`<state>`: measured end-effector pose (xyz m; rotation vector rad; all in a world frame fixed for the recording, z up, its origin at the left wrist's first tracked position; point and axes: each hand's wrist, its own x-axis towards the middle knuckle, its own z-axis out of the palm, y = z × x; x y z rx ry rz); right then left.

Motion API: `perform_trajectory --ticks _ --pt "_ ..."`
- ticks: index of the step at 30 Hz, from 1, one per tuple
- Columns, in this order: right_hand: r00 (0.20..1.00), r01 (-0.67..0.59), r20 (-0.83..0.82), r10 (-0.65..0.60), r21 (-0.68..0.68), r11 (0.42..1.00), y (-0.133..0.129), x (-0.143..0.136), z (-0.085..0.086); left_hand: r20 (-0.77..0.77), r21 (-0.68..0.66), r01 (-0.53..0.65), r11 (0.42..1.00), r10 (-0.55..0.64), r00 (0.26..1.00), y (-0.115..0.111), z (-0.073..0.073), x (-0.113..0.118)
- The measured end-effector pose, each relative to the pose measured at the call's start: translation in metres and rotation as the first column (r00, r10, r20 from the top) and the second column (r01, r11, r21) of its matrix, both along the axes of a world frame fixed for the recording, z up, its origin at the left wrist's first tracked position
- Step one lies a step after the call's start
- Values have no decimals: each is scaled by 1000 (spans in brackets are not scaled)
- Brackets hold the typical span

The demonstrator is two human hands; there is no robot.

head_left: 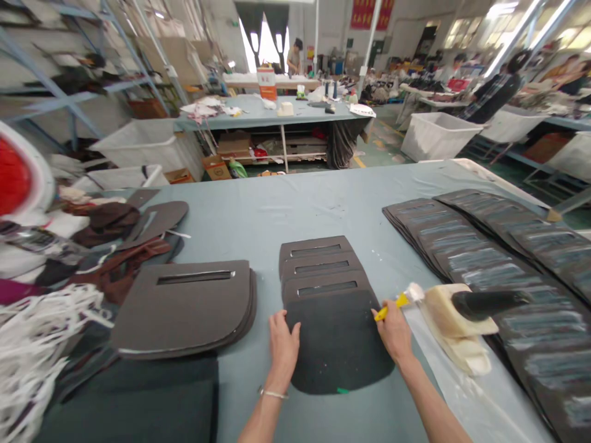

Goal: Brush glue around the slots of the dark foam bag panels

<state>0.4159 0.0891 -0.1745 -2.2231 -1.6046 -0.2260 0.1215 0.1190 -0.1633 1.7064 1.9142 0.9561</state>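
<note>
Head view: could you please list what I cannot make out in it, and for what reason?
All in the head view:
Black panel: its underside, hidden by the panel itself.
Yellow brush: part of its handle, covered by the grip of the right hand.
Rightmost row of grey panels: cut off by the right edge.
Red round object: cut off by the left edge, blurred.
Red banner: lettering too small and blurred.

Lighting is bright: the back window (265, 44) burns out to white, and tube lights (511, 40) glare at upper right. Shadows on the surface (332, 206) are soft and faint. Wide-angle stretching slants the shelf frame (69, 106); white cords (48, 332) at far left smear, the hands (282, 346) look clearer, and the distant person (294, 60) is soft.
</note>
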Motion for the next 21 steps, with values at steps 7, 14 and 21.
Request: perform_trajectory --ticks 7,14,21 --pt "997 -79 14 78 170 982 5 -50 51 38 150 9 989 -15 999 -31 65 -49" --pt "724 -327 -475 501 402 855 49 -217 137 -240 301 -199 933 276 931 -29 92 -191" --pt "150 -606 -772 617 421 675 74 -464 175 -378 219 -119 969 197 905 -32 72 -255"
